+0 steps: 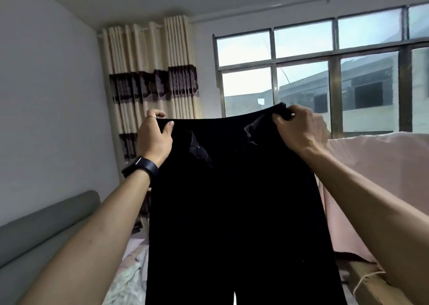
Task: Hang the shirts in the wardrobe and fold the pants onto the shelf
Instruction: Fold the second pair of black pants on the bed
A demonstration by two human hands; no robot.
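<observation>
Between left hand (154, 137) and right hand (299, 128) — black pants (232, 200), waistband pinched, hanging.

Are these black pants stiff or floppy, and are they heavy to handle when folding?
Probably floppy: the black pants hang straight down from the waistband, gripped by the left hand and the right hand. Likely fairly light, since both hands hold them up by the top edge alone. The cloth looks matte, so slipping seems unlikely.

a home bedroom: curtains (148, 84), padded headboard (46, 230).
</observation>
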